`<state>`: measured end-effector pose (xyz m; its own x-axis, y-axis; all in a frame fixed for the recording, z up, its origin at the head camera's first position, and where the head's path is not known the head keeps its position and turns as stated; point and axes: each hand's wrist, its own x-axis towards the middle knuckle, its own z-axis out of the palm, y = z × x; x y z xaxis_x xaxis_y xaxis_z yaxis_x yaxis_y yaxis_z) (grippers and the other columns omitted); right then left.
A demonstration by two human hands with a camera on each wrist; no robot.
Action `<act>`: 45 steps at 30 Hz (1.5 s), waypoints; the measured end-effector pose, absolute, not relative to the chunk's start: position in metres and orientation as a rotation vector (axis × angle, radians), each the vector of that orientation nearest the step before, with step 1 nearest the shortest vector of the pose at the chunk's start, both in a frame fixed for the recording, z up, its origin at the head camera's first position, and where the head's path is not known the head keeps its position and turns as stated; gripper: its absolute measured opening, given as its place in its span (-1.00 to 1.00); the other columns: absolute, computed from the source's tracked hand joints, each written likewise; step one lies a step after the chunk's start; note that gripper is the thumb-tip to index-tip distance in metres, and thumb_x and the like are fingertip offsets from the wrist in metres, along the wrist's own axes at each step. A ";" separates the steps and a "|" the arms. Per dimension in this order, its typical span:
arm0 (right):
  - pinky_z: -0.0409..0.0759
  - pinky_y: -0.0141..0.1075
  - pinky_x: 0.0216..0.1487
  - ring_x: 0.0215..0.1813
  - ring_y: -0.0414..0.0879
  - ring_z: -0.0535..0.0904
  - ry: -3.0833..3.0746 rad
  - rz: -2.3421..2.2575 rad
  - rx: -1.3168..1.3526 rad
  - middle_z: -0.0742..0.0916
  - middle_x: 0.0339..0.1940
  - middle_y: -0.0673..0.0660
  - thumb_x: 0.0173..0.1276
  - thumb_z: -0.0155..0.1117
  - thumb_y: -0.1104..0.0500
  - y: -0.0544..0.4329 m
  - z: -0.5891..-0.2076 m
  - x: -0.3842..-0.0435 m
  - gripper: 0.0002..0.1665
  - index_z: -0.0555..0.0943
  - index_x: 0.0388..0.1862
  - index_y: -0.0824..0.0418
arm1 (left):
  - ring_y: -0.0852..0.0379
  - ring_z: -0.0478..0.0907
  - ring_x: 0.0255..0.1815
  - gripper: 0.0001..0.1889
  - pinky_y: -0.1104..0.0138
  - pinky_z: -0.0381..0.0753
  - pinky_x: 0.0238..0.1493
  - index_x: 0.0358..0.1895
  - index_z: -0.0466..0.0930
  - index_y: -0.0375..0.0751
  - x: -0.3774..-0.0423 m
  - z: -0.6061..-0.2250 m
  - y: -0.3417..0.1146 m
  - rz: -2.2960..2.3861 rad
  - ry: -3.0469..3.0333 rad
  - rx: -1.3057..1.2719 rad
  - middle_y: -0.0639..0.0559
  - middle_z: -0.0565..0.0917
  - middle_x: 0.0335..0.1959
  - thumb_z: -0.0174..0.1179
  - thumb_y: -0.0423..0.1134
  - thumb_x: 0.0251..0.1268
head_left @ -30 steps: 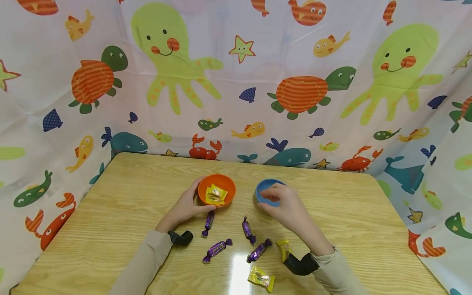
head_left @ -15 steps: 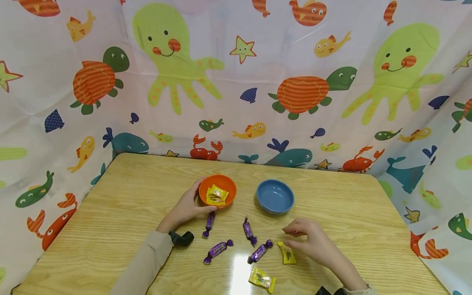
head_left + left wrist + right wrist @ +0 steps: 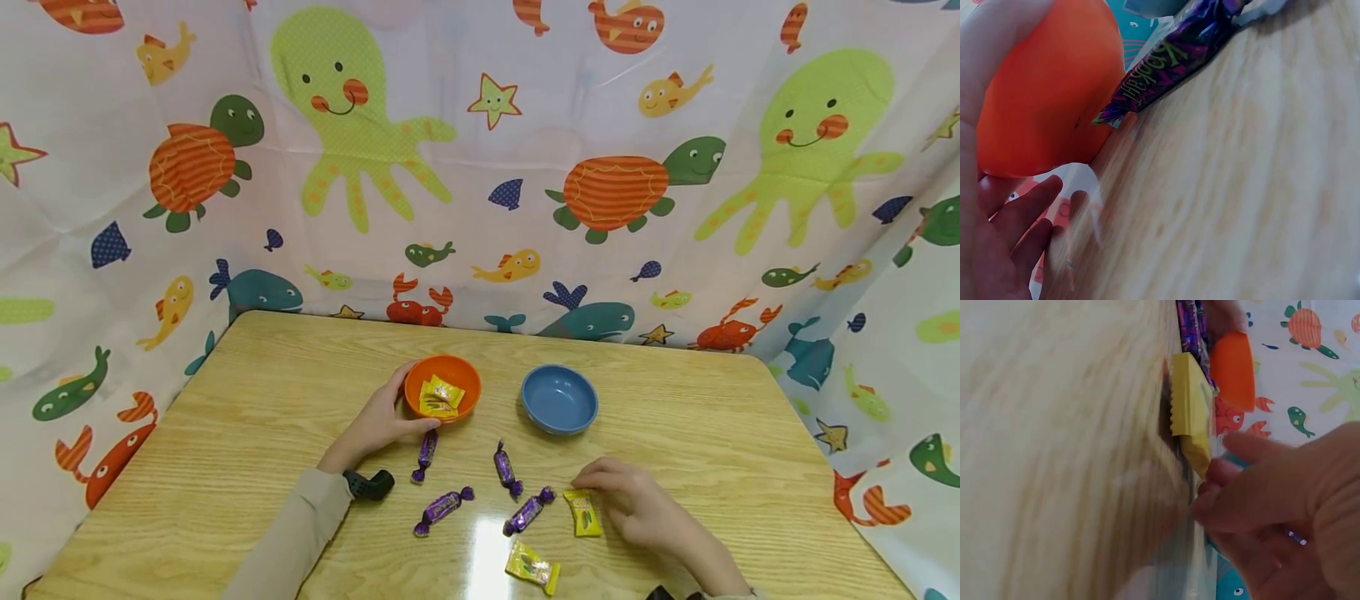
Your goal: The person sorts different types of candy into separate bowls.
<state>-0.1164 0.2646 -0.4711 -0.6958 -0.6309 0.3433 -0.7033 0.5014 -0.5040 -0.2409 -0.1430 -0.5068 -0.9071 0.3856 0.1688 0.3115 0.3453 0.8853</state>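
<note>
My left hand (image 3: 382,417) holds the orange bowl (image 3: 467,392) by its left side, thumb along the near wall and fingers round the far side. Two or so yellow-wrapped candies (image 3: 441,395) lie inside that bowl. In the left wrist view the bowl (image 3: 1054,94) stands on the wood beside a purple candy (image 3: 1160,72). My right hand (image 3: 637,504) is low over the table, its bent fingers right at the end of a yellow-wrapped candy (image 3: 583,512). In the right wrist view, thumb and fingertips are close to that candy (image 3: 1190,403), not closed round it.
A blue bowl (image 3: 560,400) with nothing inside stands right of the orange one. Several purple twist-wrapped candies (image 3: 444,510) and another yellow candy (image 3: 532,568) lie on the wooden table (image 3: 300,367). A curtain (image 3: 450,192) printed with sea animals hangs behind.
My right hand has left the blue bowl, moving back and down to the right-hand yellow candy, its fingers lowering beside it. My left hand keeps its hold on the orange bowl.
</note>
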 end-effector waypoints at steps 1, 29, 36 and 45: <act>0.64 -0.27 0.06 0.01 -0.11 0.64 -2.595 0.970 1.209 0.70 -0.02 -0.03 -0.24 0.13 0.75 0.264 -0.472 -0.117 -0.16 0.71 0.00 0.12 | 0.01 0.16 0.52 0.08 -0.04 0.05 0.51 0.56 0.05 0.04 -0.241 -0.507 -0.143 1.632 2.517 0.650 0.02 0.29 0.49 0.54 0.06 -0.01; 0.62 -0.29 0.03 0.01 -0.16 0.56 -2.639 1.015 1.440 0.64 0.00 -0.02 -0.10 0.43 0.57 0.260 -0.463 -0.117 -0.37 0.69 -0.08 0.02 | 0.02 0.16 0.52 0.08 -0.04 0.04 0.51 0.56 0.04 0.03 -0.241 -0.504 -0.143 1.630 2.506 0.638 0.02 0.29 0.49 0.54 0.05 0.00; 0.61 -0.29 0.03 -0.02 -0.22 0.57 -2.696 1.006 1.385 0.65 -0.05 -0.09 0.04 0.53 0.40 0.262 -0.464 -0.116 -0.52 0.69 -0.11 -0.03 | 0.02 0.16 0.52 0.07 -0.04 0.05 0.51 0.55 0.05 0.06 -0.241 -0.505 -0.143 1.644 2.489 0.643 0.02 0.30 0.48 0.55 0.02 0.00; 0.62 -0.28 -0.01 -0.07 -0.24 0.59 -2.699 1.047 1.346 0.67 -0.09 -0.12 0.14 0.51 0.31 0.265 -0.466 -0.121 -0.62 0.68 -0.11 -0.05 | 0.02 0.16 0.52 0.04 -0.05 0.04 0.51 0.55 0.07 0.09 -0.241 -0.505 -0.143 1.664 2.485 0.648 0.03 0.29 0.48 0.55 -0.03 0.02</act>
